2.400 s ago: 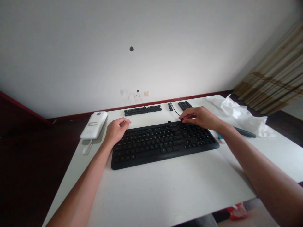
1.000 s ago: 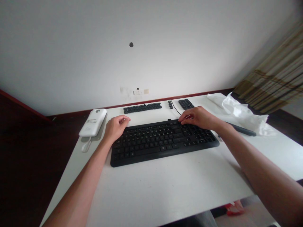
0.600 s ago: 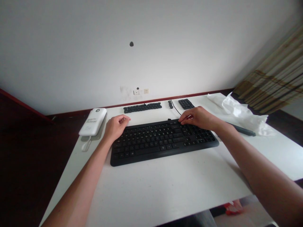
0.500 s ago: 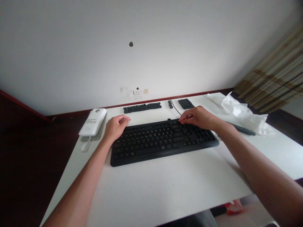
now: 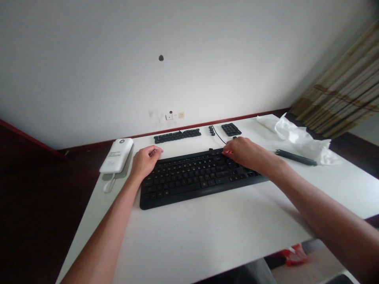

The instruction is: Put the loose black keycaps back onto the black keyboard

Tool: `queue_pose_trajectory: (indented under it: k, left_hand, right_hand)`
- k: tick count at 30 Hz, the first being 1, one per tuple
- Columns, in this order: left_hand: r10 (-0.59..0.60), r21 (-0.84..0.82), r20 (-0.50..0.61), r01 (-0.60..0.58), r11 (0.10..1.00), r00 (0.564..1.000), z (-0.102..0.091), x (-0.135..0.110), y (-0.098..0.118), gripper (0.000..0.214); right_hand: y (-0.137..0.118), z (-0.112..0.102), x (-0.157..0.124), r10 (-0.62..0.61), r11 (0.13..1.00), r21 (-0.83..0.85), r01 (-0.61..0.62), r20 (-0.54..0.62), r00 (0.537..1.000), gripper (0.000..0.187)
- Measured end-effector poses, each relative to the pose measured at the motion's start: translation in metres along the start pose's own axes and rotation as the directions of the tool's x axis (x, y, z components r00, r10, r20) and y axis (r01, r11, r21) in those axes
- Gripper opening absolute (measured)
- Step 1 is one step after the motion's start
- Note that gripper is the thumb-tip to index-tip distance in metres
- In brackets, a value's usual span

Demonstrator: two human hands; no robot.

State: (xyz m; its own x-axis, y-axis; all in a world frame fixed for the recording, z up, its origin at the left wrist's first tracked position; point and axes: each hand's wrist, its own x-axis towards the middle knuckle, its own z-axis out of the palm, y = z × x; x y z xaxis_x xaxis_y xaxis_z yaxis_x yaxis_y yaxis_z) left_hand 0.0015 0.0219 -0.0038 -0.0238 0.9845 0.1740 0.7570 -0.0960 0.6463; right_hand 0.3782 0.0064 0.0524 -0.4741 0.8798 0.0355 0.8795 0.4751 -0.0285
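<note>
A black keyboard lies across the middle of the white table. My left hand rests at the keyboard's top left corner, its fingers curled in against the thumb. My right hand lies over the keyboard's upper right part. Its fingertips are pressed together on the top key rows, and what they grip is hidden. A black cable runs from the keyboard's back edge toward the wall.
Behind the keyboard lie a row of loose black keycaps, a few small black pieces and a block of keycaps. A white power bank sits at the left edge. A dark pen and crumpled white plastic lie at the right.
My right hand has slid a little left and nearer along the keyboard, which uncovers more of the pen. My left hand has stayed at the corner. The view has shifted slightly.
</note>
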Motion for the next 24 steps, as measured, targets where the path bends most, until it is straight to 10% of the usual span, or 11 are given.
queue_pose_trajectory:
  k: [4,13,24]
  left_hand:
    - [0.006,-0.001,-0.007,-0.006,1.0,1.0,-0.001,-0.001,0.002,0.03]
    - [0.015,-0.003,-0.008,-0.015,1.0,1.0,-0.001,-0.001,0.004,0.03]
    - [0.025,-0.001,-0.005,-0.025,1.0,1.0,0.0,0.0,0.001,0.028]
  right_hand:
    - [-0.009,0.0,0.0,0.024,0.992,-0.121,-0.02,0.038,0.999,0.028]
    - [0.013,0.001,0.006,0.109,0.981,0.166,-0.098,-0.061,0.992,0.021]
    - [-0.004,0.026,0.021,-0.064,0.958,0.266,0.108,-0.168,0.984,0.033]
